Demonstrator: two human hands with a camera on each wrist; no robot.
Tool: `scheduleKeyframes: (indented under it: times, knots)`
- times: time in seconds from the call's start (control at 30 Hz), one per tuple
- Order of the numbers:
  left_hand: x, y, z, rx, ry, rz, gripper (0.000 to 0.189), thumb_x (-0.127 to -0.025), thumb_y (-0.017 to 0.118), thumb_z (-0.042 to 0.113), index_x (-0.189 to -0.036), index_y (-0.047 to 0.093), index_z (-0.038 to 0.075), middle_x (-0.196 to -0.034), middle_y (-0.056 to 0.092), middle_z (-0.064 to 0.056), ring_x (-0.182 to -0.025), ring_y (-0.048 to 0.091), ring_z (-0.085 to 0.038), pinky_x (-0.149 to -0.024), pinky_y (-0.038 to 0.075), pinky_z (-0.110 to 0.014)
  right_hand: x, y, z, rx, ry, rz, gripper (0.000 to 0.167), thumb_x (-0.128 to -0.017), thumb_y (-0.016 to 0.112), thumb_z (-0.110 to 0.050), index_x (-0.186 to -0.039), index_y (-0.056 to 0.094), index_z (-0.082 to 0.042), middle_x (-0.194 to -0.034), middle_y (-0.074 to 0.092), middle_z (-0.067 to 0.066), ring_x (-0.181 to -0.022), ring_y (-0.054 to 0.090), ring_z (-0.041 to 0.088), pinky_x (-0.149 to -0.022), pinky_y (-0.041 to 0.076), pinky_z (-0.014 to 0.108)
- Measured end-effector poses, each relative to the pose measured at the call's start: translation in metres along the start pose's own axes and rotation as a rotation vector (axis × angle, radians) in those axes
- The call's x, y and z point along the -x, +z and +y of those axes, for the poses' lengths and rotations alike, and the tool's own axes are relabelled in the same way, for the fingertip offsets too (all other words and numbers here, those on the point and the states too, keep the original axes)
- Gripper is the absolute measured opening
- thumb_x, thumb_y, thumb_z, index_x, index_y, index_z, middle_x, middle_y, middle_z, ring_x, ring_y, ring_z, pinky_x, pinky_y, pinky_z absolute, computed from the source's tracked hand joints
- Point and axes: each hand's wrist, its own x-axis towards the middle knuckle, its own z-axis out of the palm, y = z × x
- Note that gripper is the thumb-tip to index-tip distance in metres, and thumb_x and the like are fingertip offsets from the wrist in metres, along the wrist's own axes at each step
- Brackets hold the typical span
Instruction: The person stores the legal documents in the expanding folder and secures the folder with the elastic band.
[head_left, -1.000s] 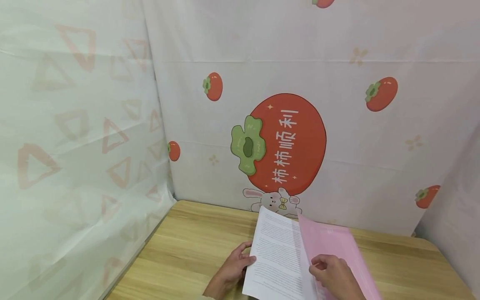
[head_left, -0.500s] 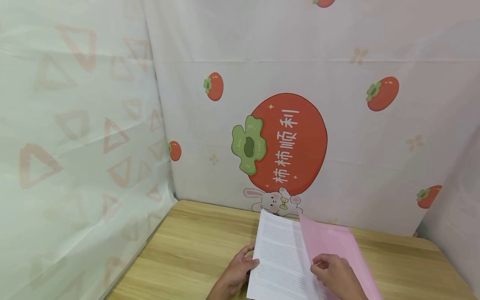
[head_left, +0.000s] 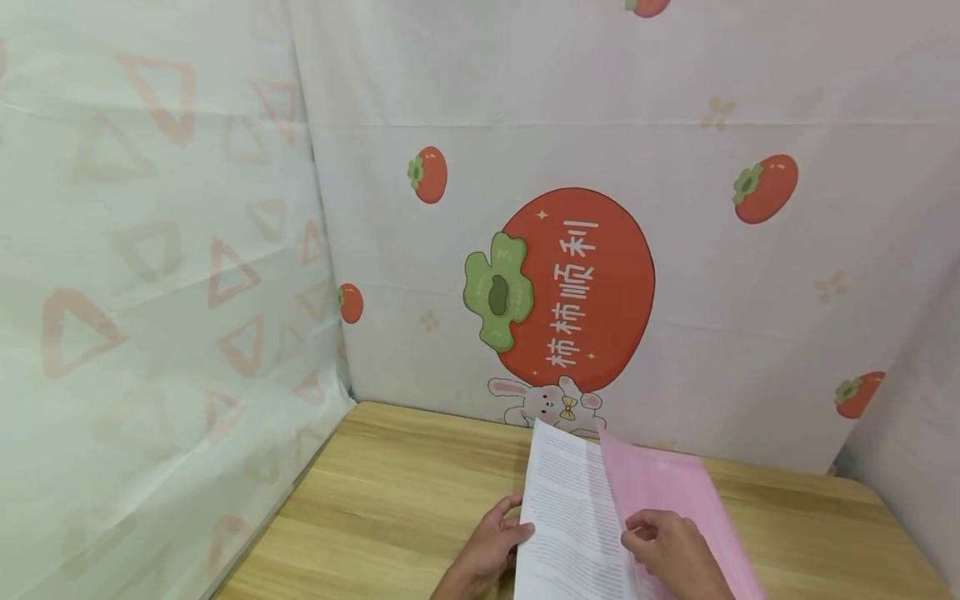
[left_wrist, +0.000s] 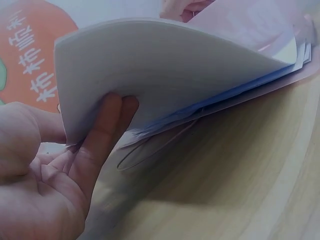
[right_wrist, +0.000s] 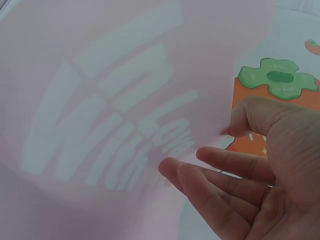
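My left hand (head_left: 491, 546) grips the left edge of a stack of printed white paper (head_left: 573, 508), thumb on the printed side. In the left wrist view, two fingers (left_wrist: 107, 117) of it lie against the blank underside of the bent paper (left_wrist: 150, 65). With my right hand (head_left: 671, 546) I pinch the left edge of a pink folder's cover (head_left: 660, 467), which stands raised to the right of the paper. The right wrist view shows white lettering on the pink cover (right_wrist: 115, 110), its edge between thumb and fingers. The folder's lower part is partly hidden by the paper.
A blue layer (left_wrist: 220, 92) and more sheets lie beneath the lifted paper, with a thin cord loop (left_wrist: 145, 155) sticking out over the wooden table (head_left: 360, 500). Behind the table hangs a white cloth (head_left: 675, 275) with persimmon prints; another cloth (head_left: 172, 333) borders the left side.
My left hand has moved to the right with the paper, whose left edge now stands nearer the pink cover. The right hand has hardly moved and keeps its pinch on the cover.
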Motion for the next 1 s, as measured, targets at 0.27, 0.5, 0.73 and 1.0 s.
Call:
scheduleKeyframes:
  times: [0.27,0.5,0.73,1.0]
  knots:
    - [0.004,-0.008,0.004,0.009,0.014,0.022,0.052,-0.101,0.057,-0.001,-0.149,0.040,-0.004,-0.113,0.071,-0.017,-0.092,0.071,-0.026,-0.073,0.057,-0.033,-0.001,-0.002,0.000,-0.004,-0.007,0.007,0.011,-0.081,0.073,-0.009,-0.092,0.076,-0.010,-0.075,0.069,-0.006,-0.055,0.059,0.012,-0.063,0.047,0.027]
    - [0.006,-0.010,0.003,0.061,0.030,0.006,0.049,-0.101,0.056,0.000,-0.147,0.039,-0.004,-0.114,0.071,-0.017,-0.092,0.070,-0.025,-0.073,0.057,-0.032,0.000,-0.003,0.001,-0.011,-0.012,0.015,0.010,-0.082,0.073,-0.008,-0.092,0.075,-0.009,-0.075,0.069,-0.006,-0.057,0.060,0.011,-0.063,0.049,0.026]
    - [0.010,0.001,-0.003,0.093,0.008,-0.004,0.047,-0.100,0.057,0.000,-0.145,0.044,0.000,-0.113,0.071,-0.018,-0.092,0.072,-0.027,-0.073,0.059,-0.034,0.001,-0.004,0.000,-0.012,-0.025,0.008,0.010,-0.082,0.073,-0.008,-0.092,0.075,-0.008,-0.075,0.070,-0.005,-0.056,0.060,0.011,-0.062,0.048,0.026]
    - [0.010,-0.003,0.002,0.073,0.003,-0.026,0.048,-0.101,0.058,0.001,-0.147,0.044,0.000,-0.114,0.071,-0.020,-0.092,0.072,-0.026,-0.072,0.059,-0.033,0.001,-0.006,0.002,-0.020,-0.043,-0.001,0.010,-0.084,0.072,-0.009,-0.093,0.075,-0.007,-0.075,0.070,-0.005,-0.058,0.061,0.010,-0.060,0.049,0.026]
